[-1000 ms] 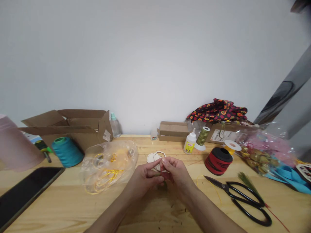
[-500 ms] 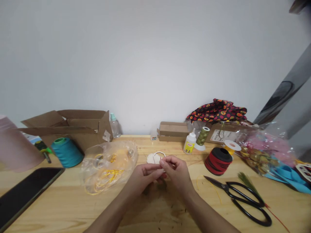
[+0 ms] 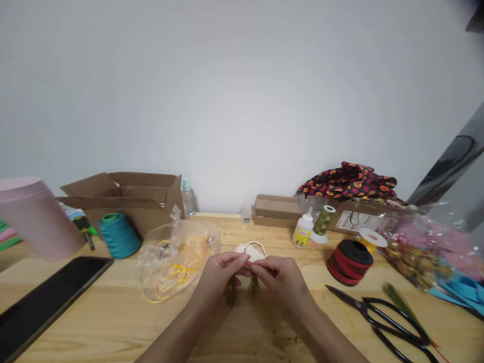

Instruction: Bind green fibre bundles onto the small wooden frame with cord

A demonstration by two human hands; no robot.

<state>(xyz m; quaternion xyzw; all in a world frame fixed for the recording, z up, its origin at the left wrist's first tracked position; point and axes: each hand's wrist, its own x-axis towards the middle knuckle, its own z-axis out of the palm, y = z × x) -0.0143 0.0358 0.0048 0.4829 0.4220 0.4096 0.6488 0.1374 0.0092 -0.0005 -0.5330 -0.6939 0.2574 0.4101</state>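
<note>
My left hand (image 3: 222,272) and my right hand (image 3: 285,280) meet at the middle of the table, fingertips pinched on a bundle of olive-green threads (image 3: 254,285). Its loose ends hang below the fingers on both sides, and part of its middle is hidden by them. A short bit of red cord (image 3: 245,251) shows just above the fingertips. Right behind the hands lies a pale flat cut-out piece (image 3: 258,248) with a curved loop, partly covered by my fingers.
To the right are black-handled scissors (image 3: 357,303), a green tassel (image 3: 401,302), a red-and-black spool (image 3: 350,262) and a glue bottle (image 3: 303,232). On the left are a plastic bag (image 3: 200,247) with yellow cord, a teal thread cone (image 3: 119,237), a phone (image 3: 53,292) and a cardboard box (image 3: 124,212).
My hands have turned so that the green threads now hang in view below the fingers, with red cord showing above. The whole view has shifted slightly, moving things to the right.
</note>
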